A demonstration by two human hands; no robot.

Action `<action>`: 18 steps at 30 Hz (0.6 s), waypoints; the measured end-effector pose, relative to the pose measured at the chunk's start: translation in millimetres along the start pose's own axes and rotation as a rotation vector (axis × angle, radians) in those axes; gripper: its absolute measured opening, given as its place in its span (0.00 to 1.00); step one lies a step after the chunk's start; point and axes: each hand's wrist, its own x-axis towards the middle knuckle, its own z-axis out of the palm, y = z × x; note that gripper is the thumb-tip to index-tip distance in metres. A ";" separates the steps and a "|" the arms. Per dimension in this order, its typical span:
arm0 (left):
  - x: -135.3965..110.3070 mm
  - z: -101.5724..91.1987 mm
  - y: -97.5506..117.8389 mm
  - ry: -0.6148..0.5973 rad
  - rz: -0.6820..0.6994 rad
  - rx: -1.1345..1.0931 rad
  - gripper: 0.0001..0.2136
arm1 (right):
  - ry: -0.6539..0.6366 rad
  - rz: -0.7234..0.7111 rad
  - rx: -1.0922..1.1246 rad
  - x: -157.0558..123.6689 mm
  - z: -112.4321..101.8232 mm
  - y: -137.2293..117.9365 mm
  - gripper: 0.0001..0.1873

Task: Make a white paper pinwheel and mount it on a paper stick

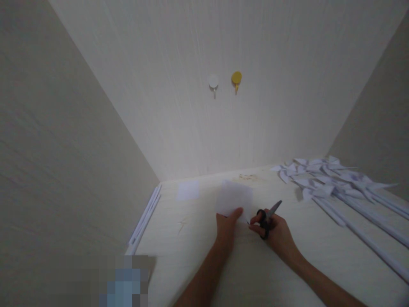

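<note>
My left hand [226, 225] pinched the near edge of the white paper sheet [234, 199], flat on the tabletop [204, 256]; thin and limp, I judged it would buckle unless held at its edge. My right hand [275, 230] gripped the scissors [267, 215], blades closed. Paper pinwheels [332, 179] lay well right, nothing between.

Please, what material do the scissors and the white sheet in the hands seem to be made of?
Scissors in the right hand: blades look like grey metal with a dull sheen; handle loops look like black plastic. White sheet in the left hand: probably thin matte paper, flat and slightly translucent.
</note>
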 end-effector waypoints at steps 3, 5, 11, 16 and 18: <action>-0.5 0.4 0.5 -0.008 0.044 -0.014 0.18 | 0.011 -0.003 0.032 -0.1 0.5 -1.4 0.09; -0.7 0.5 0.9 -0.009 0.035 -0.017 0.18 | 0.017 0.005 0.049 0.3 1.0 -1.2 0.10; -1.8 1.8 1.7 -0.065 0.038 -0.064 0.17 | 0.062 0.046 0.091 0.8 1.7 -3.9 0.13; -4.3 4.1 5.8 -0.061 0.036 -0.032 0.14 | 0.072 0.028 0.083 0.2 1.3 -10.3 0.13; -5.6 4.6 7.3 -0.056 0.024 -0.018 0.13 | 0.087 0.028 0.074 0.1 1.0 -11.6 0.13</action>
